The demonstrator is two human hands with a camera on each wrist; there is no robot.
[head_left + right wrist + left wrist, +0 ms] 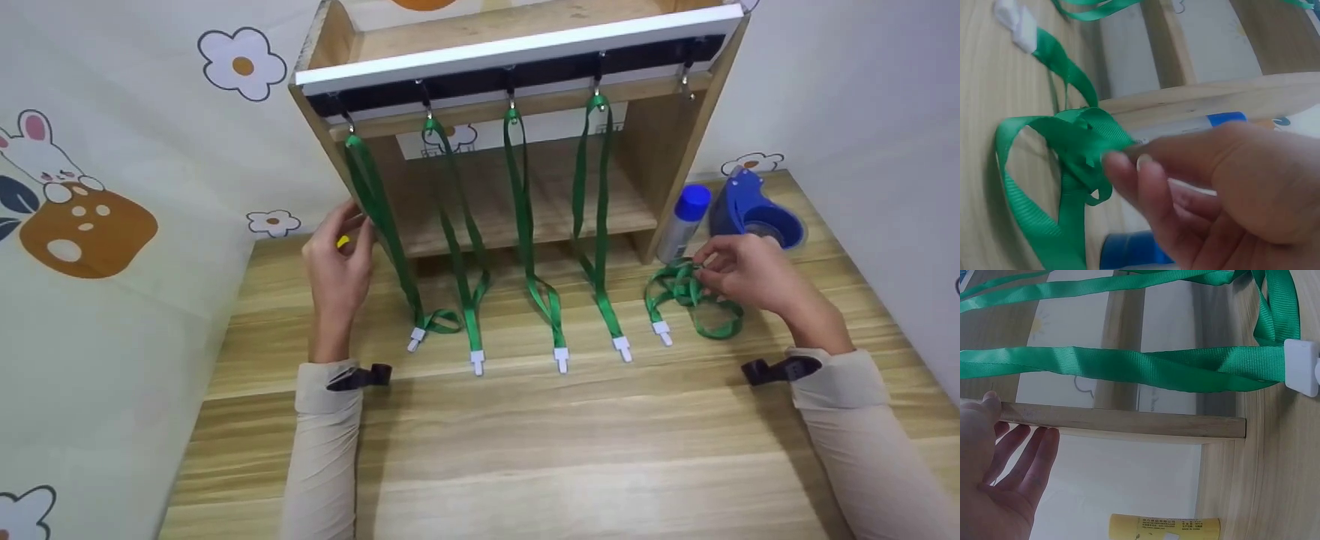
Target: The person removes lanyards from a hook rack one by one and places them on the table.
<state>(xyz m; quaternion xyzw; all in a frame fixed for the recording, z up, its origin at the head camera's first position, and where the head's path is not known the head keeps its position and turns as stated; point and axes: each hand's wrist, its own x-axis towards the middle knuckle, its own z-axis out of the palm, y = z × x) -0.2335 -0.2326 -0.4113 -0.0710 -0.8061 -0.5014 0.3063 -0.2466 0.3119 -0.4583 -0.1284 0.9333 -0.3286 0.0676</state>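
My right hand (750, 274) pinches a bunched green lanyard (681, 283) above the table, right of the wooden shelf (641, 161). Its white clip (661, 333) hangs at the lower left of the bundle; in the right wrist view the strap (1044, 225) loops below my fingertips. At the shelf's left side, my left hand (341, 259) holds the edge of the side panel (1123, 422), thumb on one face and fingers on the other. Several more green lanyards (525, 202) hang from hooks along the shelf front, their white clips (478, 362) low near the tabletop.
The rightmost hook (688, 84) carries no lanyard. Beside the shelf's right side stand a blue-capped bottle (682, 221) and a blue tape dispenser (757, 214). A yellow cylinder (1165, 527) lies by the left panel. Patterned cloth (135, 345) surrounds the wooden table (585, 450).
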